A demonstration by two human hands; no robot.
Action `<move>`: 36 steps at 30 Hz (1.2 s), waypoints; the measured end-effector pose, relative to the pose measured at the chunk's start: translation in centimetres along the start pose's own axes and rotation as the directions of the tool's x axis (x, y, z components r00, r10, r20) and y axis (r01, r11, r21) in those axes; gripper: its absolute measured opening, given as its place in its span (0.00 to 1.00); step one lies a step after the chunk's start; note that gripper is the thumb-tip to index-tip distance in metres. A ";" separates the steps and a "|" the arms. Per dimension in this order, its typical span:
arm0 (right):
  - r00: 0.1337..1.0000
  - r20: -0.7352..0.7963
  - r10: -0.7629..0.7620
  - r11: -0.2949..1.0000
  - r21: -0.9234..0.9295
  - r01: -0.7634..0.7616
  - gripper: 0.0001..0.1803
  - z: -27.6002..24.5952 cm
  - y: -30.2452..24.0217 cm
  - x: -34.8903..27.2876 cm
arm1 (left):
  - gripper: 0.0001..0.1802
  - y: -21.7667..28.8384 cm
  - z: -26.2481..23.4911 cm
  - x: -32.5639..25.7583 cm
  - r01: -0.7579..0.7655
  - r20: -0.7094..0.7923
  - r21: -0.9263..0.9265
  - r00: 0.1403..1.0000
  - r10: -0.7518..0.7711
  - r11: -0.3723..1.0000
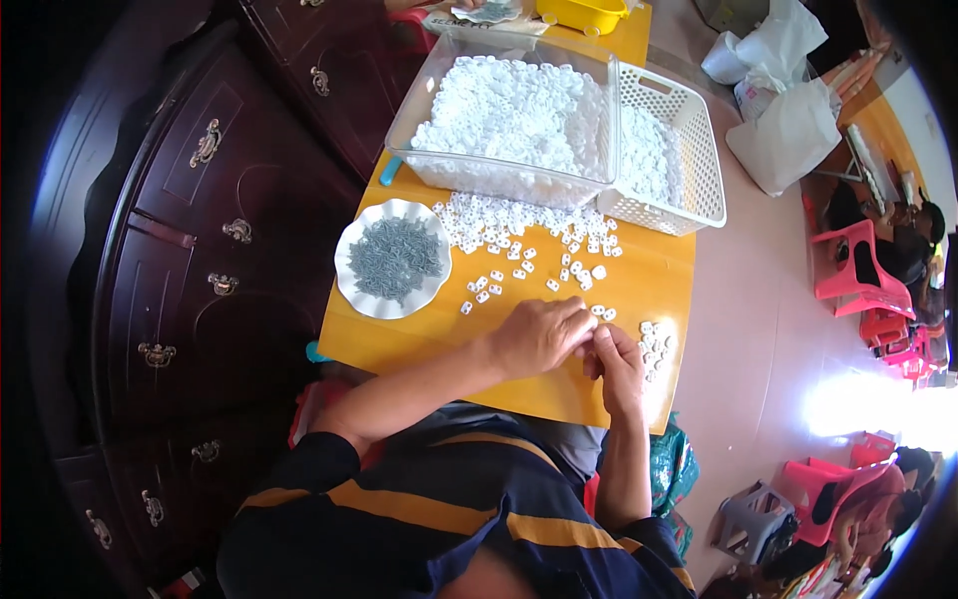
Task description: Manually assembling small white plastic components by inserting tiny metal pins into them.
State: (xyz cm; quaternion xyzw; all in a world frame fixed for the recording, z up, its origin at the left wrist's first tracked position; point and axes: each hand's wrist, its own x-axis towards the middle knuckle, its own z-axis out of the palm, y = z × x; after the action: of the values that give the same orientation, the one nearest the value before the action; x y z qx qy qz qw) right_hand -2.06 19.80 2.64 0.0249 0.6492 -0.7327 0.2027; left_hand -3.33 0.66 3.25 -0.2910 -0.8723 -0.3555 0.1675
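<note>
My left hand and my right hand meet over the right half of the wooden table, fingertips pinched together. What lies between the fingers is too small and covered to make out. Just beyond them are a few small white plastic pieces with two holes. To the right of my right hand sits a group of similar pieces with dark spots. A white scalloped dish on the left holds a heap of small dark grey pins or screws.
Loose white pieces spread before a transparent bin heaped with more. Beside it stands a white perforated basket. Dark drawers flank the table's left. White bags, pink chairs and other people are on the right.
</note>
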 end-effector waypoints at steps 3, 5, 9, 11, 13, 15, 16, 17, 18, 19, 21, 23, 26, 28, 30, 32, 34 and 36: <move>0.999 0.022 0.036 0.998 0.058 -0.037 0.14 -0.2 0.5 0.0 | 0.07 0.2 -0.4 -0.6 -0.024 -0.017 -0.024 1.000 0.024 0.999; 0.997 0.064 0.047 0.997 0.051 -0.050 0.13 -0.3 0.5 0.0 | 0.07 0.4 -0.6 -1.0 0.020 -0.001 -0.032 1.000 -0.021 0.999; 0.999 0.017 0.038 0.997 0.063 -0.039 0.12 0.1 0.4 -0.1 | 0.05 0.5 -0.5 -1.1 0.078 -0.054 -0.200 0.994 -0.090 0.977; 0.999 0.013 0.052 0.995 0.081 -0.053 0.11 0.5 0.3 -0.1 | 0.04 0.6 -0.9 -1.3 0.149 -0.049 -0.285 0.984 -0.170 0.947; 0.998 0.024 0.057 0.996 0.063 -0.059 0.11 0.7 0.5 -0.1 | 0.04 0.2 -1.0 -1.7 0.166 -0.032 -0.280 0.983 -0.182 0.945; 0.997 0.038 0.071 0.997 0.036 -0.073 0.11 1.0 0.6 0.0 | 0.04 -0.2 -1.1 -2.0 0.151 -0.010 -0.245 0.987 -0.158 0.958; 0.997 0.033 0.076 0.996 0.040 -0.078 0.11 1.2 0.8 -0.1 | 0.04 -0.3 -1.3 -2.2 0.140 -0.007 -0.223 0.989 -0.145 0.965; 0.996 0.038 0.086 0.995 0.046 -0.087 0.11 1.4 0.9 -0.2 | 0.04 -0.3 -1.2 -2.4 0.142 0.001 -0.226 0.989 -0.146 0.964; 0.995 0.044 0.094 0.994 0.051 -0.096 0.12 1.6 1.1 -0.3 | 0.04 -0.3 -1.1 -2.7 0.161 -0.004 -0.224 0.986 -0.166 0.961; 0.994 0.041 0.097 0.994 0.055 -0.100 0.12 1.8 1.1 -0.3 | 0.04 -0.4 -1.0 -3.0 0.179 -0.008 -0.222 0.983 -0.185 0.959; 0.997 0.038 0.064 0.998 0.027 -0.065 0.11 2.3 1.3 -0.4 | 0.04 -0.6 -0.6 -3.5 0.191 -0.015 -0.234 0.980 -0.200 0.953; 0.999 0.030 0.039 0.999 0.011 -0.039 0.10 2.6 2.0 -0.3 | 0.05 -0.7 -0.1 -4.1 0.202 -0.024 -0.245 0.976 -0.215 0.948; 1.000 -0.004 0.000 0.999 -0.053 0.000 0.08 2.5 3.4 0.0 | 0.05 -0.9 0.5 -4.6 0.314 0.012 -0.344 0.944 -0.331 0.885; 1.000 -0.029 -0.010 0.995 -0.097 0.007 0.07 2.6 3.8 0.1 | 0.06 -0.9 0.7 -4.9 0.365 0.022 -0.399 0.921 -0.390 0.841; 0.993 -0.083 -0.088 0.969 -0.236 0.066 0.08 2.8 3.9 0.1 | 0.06 -1.0 0.8 -5.2 0.397 0.045 -0.443 0.905 -0.423 0.804; 0.990 -0.083 -0.112 0.970 -0.226 0.090 0.07 2.9 4.0 0.2 | 0.07 -1.0 0.8 -5.3 0.427 0.068 -0.485 0.888 -0.454 0.763; 0.987 -0.082 -0.136 0.969 -0.217 0.115 0.07 3.0 4.0 0.3 | 0.08 -1.0 0.7 -5.4 0.513 0.154 -0.558 0.837 -0.526 0.653; 0.983 -0.074 -0.170 0.969 -0.195 0.153 0.06 3.3 3.9 0.3 | 0.08 -1.0 0.8 -5.4 0.514 0.152 -0.579 0.831 -0.536 0.633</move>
State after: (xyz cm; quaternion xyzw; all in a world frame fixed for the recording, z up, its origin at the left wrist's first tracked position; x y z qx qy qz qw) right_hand -0.32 16.23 -0.59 -0.0143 0.7238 -0.6803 0.1144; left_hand 0.18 -1.44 -0.59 -0.0560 -0.7578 -0.6495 -0.0286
